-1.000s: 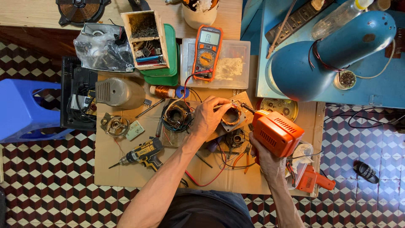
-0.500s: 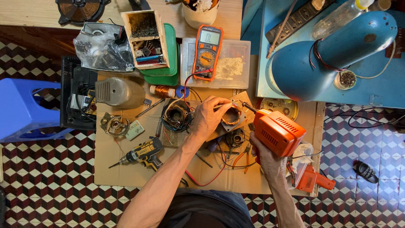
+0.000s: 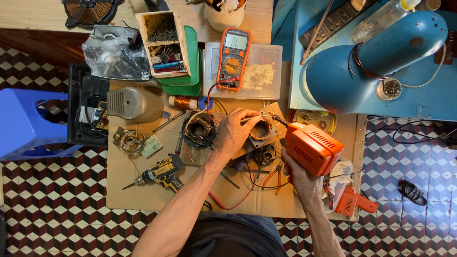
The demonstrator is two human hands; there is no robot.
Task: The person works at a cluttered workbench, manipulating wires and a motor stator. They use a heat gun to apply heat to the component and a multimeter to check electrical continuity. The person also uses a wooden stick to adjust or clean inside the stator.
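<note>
My right hand (image 3: 299, 173) grips an orange soldering gun (image 3: 312, 147) whose tip points left at a motor stator with copper windings (image 3: 261, 130) on a wooden block. My left hand (image 3: 234, 131) rests on that block and pinches a thin wire or probe against the stator. A second wound stator (image 3: 198, 129) lies just left of my left hand. Red and black leads run from there up to an orange multimeter (image 3: 233, 58).
A yellow cordless drill (image 3: 162, 173), a grey motor cover (image 3: 133, 103), a copper wire spool (image 3: 183, 102), pliers (image 3: 273, 176) and an orange tool (image 3: 354, 202) lie on the cardboard sheet (image 3: 128, 190). A blue stool (image 3: 24, 123) stands left, a big blue lamp shade (image 3: 366, 62) right.
The soldering gun and my right hand have shifted slightly; its tip stays at the stator. My left hand holds its place.
</note>
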